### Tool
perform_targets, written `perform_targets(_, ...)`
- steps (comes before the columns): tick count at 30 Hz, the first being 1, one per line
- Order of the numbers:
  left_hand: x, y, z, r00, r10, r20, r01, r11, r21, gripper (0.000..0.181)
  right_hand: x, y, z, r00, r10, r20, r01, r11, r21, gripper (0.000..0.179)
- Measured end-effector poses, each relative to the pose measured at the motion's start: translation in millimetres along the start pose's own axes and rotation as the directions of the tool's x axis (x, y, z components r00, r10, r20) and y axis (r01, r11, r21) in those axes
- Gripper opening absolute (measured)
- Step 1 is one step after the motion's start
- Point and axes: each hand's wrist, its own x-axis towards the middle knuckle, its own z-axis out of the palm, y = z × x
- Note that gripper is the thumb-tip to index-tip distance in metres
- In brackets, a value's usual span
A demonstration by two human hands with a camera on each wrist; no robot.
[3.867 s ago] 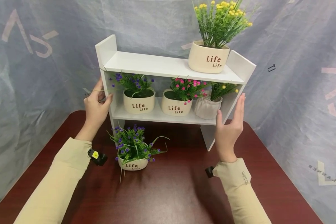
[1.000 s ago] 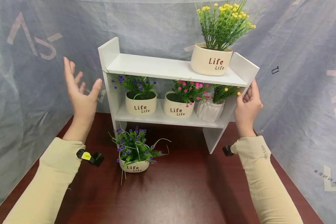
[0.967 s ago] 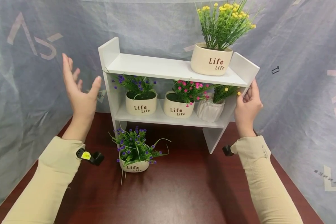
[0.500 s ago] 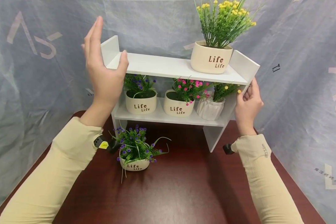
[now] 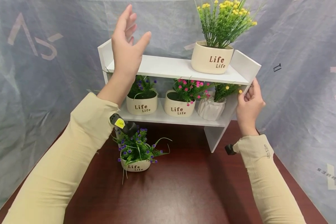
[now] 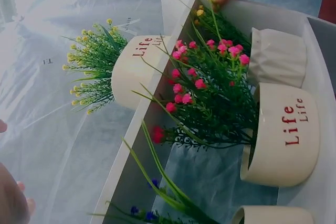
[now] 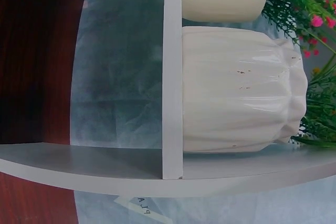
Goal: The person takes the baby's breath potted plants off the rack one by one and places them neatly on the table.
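Observation:
A white two-tier shelf (image 5: 162, 65) stands on the table. My right hand (image 5: 249, 107) grips the front edge of its right side panel, thumb inside and fingers curled outside. My left hand (image 5: 127, 51) is raised over the shelf's left end, fingers spread, holding nothing. On the top board sits a cream oval flowerpot (image 5: 212, 59) with yellow flowers. The lower board carries a pot of purple flowers (image 5: 142, 104), a pot of pink flowers (image 5: 179, 105) and a white fluted pot (image 7: 236, 90) with yellow blooms. Another purple-flowered pot (image 5: 135, 165) stands on the table at the shelf's front left.
The dark red table (image 5: 170, 186) extends toward me. A grey printed curtain (image 5: 44, 77) hangs behind and on both sides. A black wrist camera (image 5: 126, 124) on my left wrist partly covers the front purple plant.
My left hand has let go of the shelf's left side, swung outward, then risen and moved right. My right hand has shifted from flat against the right panel to gripping its edge higher up.

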Motion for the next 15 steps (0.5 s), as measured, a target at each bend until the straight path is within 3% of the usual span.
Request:
perform_targets(8,15.0,-4.1,17.2,0.988,-0.121,0.097,0.118,0.992,0.04,0.066,1.5,0,-3,1.0,0.01,0.0,-0.01,1.0,-0.022,0.061)
perform_targets(11,19.4,-1.9,23.2,0.968,-0.204,0.143,0.201,0.979,0.036,0.066,1.5,1,-2,1.0,0.011,-0.002,-0.011,0.999,-0.04,0.06)
perform_targets(15,22.8,-1.7,28.5,0.93,-0.306,0.202,0.294,0.952,0.083,0.067,-0.4,0,0,1.0,0.018,-0.014,-0.019,0.998,-0.066,0.058)
